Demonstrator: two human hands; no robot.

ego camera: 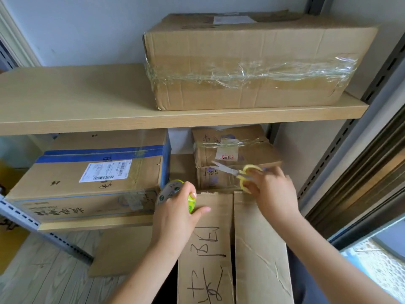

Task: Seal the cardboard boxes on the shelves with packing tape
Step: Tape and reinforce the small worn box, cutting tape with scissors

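Gripping yellow scissors (238, 174), right hand (271, 191) hovers at the far end of the front box (258, 249); left hand (177, 213) clutches the tape roll (173, 194), thumb on its flap. Risk: blades look open and blurred, and the flap seam gapes, so the cut could stray.

2 bare forearms, left hand (175, 218), right hand (274, 194), no sleeves

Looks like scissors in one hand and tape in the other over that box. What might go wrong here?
The right hand holds the scissors open, blades toward the left hand, so a slip might nick it. The left hand grips the tape roll; the front box still shows a gap between its flaps, so tape may seal crooked.
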